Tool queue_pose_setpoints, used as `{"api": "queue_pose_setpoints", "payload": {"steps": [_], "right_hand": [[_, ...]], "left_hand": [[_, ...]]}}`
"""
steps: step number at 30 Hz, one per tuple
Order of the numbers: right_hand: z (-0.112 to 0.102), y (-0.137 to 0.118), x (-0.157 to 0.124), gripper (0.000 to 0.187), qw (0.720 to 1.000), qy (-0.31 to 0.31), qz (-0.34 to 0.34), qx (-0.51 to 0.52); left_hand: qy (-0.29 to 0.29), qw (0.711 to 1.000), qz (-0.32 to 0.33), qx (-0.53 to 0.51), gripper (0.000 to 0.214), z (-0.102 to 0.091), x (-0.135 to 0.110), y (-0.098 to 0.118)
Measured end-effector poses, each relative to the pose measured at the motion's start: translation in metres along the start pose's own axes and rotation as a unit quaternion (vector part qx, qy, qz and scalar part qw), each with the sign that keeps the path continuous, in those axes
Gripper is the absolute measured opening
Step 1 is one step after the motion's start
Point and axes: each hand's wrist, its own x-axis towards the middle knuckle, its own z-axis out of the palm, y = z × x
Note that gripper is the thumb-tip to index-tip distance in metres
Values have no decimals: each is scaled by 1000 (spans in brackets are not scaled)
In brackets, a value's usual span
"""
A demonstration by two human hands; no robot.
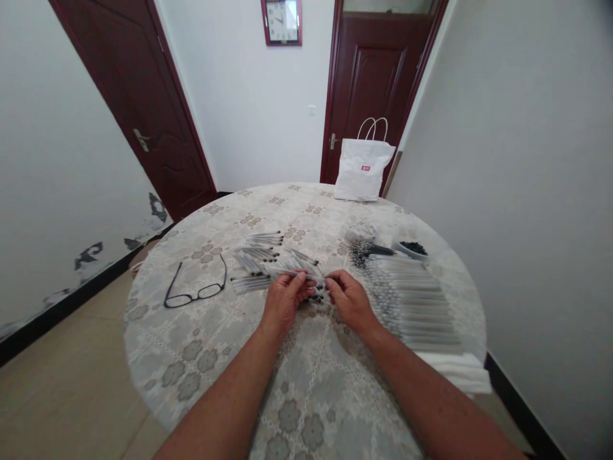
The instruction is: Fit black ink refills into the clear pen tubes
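Note:
My left hand (282, 300) is closed around a slim, clear pen barrel (311, 276) that points toward my right hand. The thumb and forefinger of my right hand (350, 300) pinch together at the barrel's right end; whatever small part lies between them is too small to make out. Beyond and left of my hands lie loose heaps of pens (253, 260), clear-bodied with black ends. To the right is a large stack of clear pen barrels (421, 300). A bunch of thin black-ended sticks (366, 251), perhaps refills, rests at the stack's far end.
A small bowl of black parts (412, 249) and a clear plastic bag (360, 230) sit behind the stack. Eyeglasses (195, 295) lie at left. A white paper bag (364, 169) stands at the far edge of the round table (211, 377). White cloth (454, 370) hangs over the right edge.

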Motion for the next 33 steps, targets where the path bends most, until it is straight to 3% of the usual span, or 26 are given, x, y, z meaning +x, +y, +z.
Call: {"api": "queue_pose_setpoints", "payload": {"steps": [4, 10, 13, 16, 19, 22, 25, 28, 31, 33], "right_hand": [[0, -3, -2, 21, 999, 24, -20, 31], [-4, -12, -4, 13, 995, 29, -80, -51], [-13, -24, -2, 15, 991, -3, -98, -91], [-35, -43, -1, 17, 981, -58, -116, -143], [-75, -57, 4, 19, 964, -86, -109, -228], [-128, -53, 22, 21, 940, -43, -82, -328], [-179, -32, 53, 23, 885, 61, -42, -460], [-212, -10, 79, 32, 832, 151, 24, -534], [-210, -4, 81, 44, 826, 209, 31, -522], [-184, -10, 66, 41, 865, 193, -13, -464]], "left_hand": [[8, 1000, 11, -3, 32, -1, 2, 1], [3, 1000, 20, -22, 30, 1, 2, 6], [-1, 1000, 16, -22, 32, 2, 1, 8], [-1, 1000, 16, -13, 34, 4, -1, 9], [-3, 1000, 15, -8, 36, 6, -2, 7], [-10, 1000, 7, -1, 38, 6, -2, 3], [-18, 1000, 7, 15, 41, 4, -1, -1], [-23, 999, 20, 31, 41, 3, 0, -4], [-22, 999, 26, 37, 40, 4, -1, -4], [-24, 999, 21, 41, 41, 5, -2, -4]]}}
